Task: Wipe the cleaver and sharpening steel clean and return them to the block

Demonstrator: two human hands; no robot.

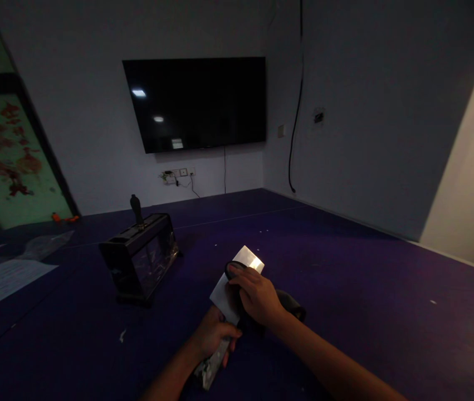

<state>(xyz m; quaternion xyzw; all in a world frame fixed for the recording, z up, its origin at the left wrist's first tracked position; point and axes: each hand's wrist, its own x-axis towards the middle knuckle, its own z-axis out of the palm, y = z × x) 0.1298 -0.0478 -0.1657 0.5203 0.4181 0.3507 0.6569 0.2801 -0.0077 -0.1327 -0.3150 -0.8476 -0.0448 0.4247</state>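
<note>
My left hand is closed around the lower part of a cleaver, near where the handle begins. Its broad shiny blade points up and away from me. The pale, mottled handle end sticks out below my fist. My right hand lies over the blade, its fingers bent on a dark, round-edged object held against the blade's face. The kind of that object is hidden by my fingers. Another dark, rounded shape shows behind my right wrist; whether the two are joined, I cannot tell.
On the purple tabletop, a black knife block with clear sides stands to the left, a black handle rising from it. Printed paper and clear plastic lie far left. A television hangs on the wall.
</note>
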